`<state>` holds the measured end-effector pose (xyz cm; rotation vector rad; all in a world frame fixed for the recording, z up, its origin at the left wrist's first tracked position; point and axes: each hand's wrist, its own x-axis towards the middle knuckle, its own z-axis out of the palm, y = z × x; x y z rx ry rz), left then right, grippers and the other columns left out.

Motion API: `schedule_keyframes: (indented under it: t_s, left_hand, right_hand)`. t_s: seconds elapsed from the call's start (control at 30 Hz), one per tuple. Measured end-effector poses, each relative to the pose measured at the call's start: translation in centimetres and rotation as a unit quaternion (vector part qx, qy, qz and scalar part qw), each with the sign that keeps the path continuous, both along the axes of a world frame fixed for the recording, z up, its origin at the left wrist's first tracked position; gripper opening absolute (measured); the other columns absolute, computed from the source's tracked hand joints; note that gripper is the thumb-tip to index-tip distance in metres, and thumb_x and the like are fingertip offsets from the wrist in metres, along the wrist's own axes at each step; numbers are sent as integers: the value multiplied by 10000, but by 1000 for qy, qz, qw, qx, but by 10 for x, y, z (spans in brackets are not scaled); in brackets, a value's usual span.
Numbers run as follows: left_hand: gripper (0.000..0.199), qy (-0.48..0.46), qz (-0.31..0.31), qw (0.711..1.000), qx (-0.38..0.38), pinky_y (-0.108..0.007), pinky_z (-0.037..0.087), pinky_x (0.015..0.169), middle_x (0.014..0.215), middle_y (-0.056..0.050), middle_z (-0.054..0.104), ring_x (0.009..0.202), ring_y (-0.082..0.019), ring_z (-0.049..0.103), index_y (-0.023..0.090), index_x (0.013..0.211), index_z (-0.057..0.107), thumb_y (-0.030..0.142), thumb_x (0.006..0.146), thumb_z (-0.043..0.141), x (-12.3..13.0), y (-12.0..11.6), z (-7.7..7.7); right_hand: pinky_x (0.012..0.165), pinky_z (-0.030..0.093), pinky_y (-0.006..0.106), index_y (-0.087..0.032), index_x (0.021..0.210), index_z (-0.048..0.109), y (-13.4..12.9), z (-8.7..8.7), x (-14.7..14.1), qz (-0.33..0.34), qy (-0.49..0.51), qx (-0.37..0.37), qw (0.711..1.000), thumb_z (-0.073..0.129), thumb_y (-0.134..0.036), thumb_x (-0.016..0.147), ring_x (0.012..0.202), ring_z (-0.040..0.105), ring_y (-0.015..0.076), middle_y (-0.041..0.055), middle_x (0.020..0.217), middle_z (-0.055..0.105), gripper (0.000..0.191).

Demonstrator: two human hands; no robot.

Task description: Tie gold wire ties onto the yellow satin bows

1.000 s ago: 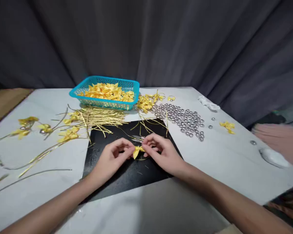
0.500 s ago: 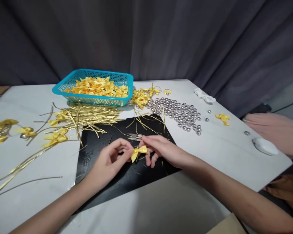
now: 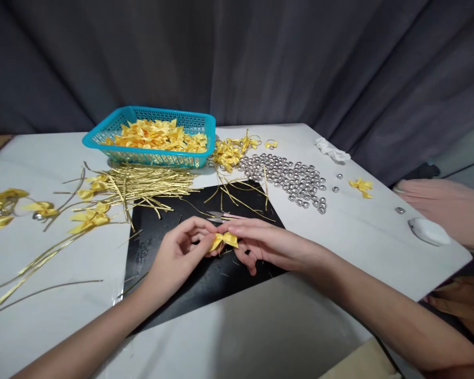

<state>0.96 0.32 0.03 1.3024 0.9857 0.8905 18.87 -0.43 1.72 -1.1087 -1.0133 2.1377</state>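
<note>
Over the black mat (image 3: 154,279), my left hand (image 3: 185,245) is closed, pinching a small yellow ribbon bow (image 3: 224,240) by its left side. Bent over the bow from the right is my right hand (image 3: 260,243), its fingertips closed at the bow's middle and top edge; whatever small part lies between them is hidden. Just beyond the fingertips, a small pair of scissors or snips (image 3: 217,215) rests on the mat, partly covered. Gold twist ties (image 3: 154,184) lie in a heap behind my left hand. Silver heart-shaped beads (image 3: 288,179) spread over the table behind my right hand.
A blue plastic basket (image 3: 150,155) full of yellow bows stands at the back. More bows with ties (image 3: 229,152) lie beside it, others (image 3: 90,216) at the left. A white computer mouse (image 3: 428,231) and crumpled white tissue (image 3: 332,150) are on the right. Another person's sleeve (image 3: 446,210) shows there.
Both hands have drawn together around the bow. My right fingertips have moved left onto its top, and the bow has turned so its left tail is more covered.
</note>
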Motion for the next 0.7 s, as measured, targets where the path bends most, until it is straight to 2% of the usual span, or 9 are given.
schedule_keyframes:
  t_s: [0.07, 0.1, 0.17, 0.23, 0.27, 0.4, 0.57, 0.63, 0.7]
  left_hand:
    - [131, -17, 31, 999, -15, -151, 466, 530, 608, 25, 621, 551, -79, 576, 152, 724, 617, 268, 696, 673, -1, 1, 0]
    - [145, -24, 52, 998, -22, -154, 475, 545, 619, 25, 623, 555, -78, 577, 151, 729, 619, 277, 689, 680, -1, 1, -1]
    - [171, -35, 87, 995, -33, -163, 490, 578, 634, 27, 622, 563, -76, 577, 151, 741, 624, 295, 679, 692, -2, 2, -4]
    - [195, -40, 106, 993, -45, -177, 501, 604, 640, 29, 620, 569, -78, 579, 151, 761, 624, 310, 675, 697, -3, 2, -7]
    - [206, -39, 111, 992, -48, -182, 503, 611, 645, 26, 624, 574, -81, 582, 149, 770, 624, 314, 673, 698, -3, 2, -8]
    - [220, -23, 112, 993, -36, -191, 493, 599, 633, 15, 626, 577, -92, 584, 138, 771, 618, 320, 670, 690, 0, 2, -6]
    - [227, -10, 118, 993, -15, -218, 483, 601, 637, 11, 622, 590, -107, 576, 142, 781, 609, 325, 669, 682, 2, 1, -2]
    - [236, -2, 112, 994, -9, -225, 479, 612, 651, 6, 627, 609, -113, 575, 144, 796, 611, 328, 669, 687, 2, 1, -2]
    - [239, 5, 106, 994, -2, -232, 481, 624, 668, -1, 632, 628, -121, 581, 147, 799, 613, 332, 668, 690, 1, 0, -2]
  right_hand:
    - [349, 401, 132, -120, 917, 579, 0, 1, 2, 40, 18, -8, 999, 631, -342, 789, 399, 378, 9, -7, 722, 581, 262]
    - [320, 335, 116, -113, 911, 585, 0, 2, 3, 61, 16, -18, 998, 645, -333, 780, 376, 307, -1, -27, 656, 553, 263]
    - [301, 207, 110, -105, 870, 598, 1, 4, 8, 82, -10, -24, 996, 651, -313, 776, 356, 174, -3, -97, 486, 381, 234]
    - [311, 137, 132, -107, 797, 600, 3, 8, 12, 69, -71, 17, 995, 621, -338, 800, 356, 128, 6, -123, 436, 236, 232]
    - [318, 122, 145, -110, 761, 592, 4, 10, 15, 56, -112, 55, 991, 600, -358, 815, 356, 137, 8, -118, 434, 236, 254]
    - [348, 102, 178, -114, 719, 585, 7, 17, 21, 49, -243, 193, 949, 551, -392, 843, 365, 176, 10, -94, 449, 309, 307]
    - [387, 125, 199, -123, 687, 583, 10, 17, 24, 87, -285, 237, 925, 545, -433, 833, 381, 200, 27, -89, 432, 281, 345]
    - [402, 153, 205, -129, 713, 588, 9, 15, 22, 60, -291, 253, 921, 525, -420, 843, 399, 231, 34, -67, 481, 355, 324]
    - [420, 182, 204, -141, 821, 598, 7, 13, 18, 2, -289, 288, 913, 529, -401, 844, 434, 266, 45, -56, 541, 384, 270]
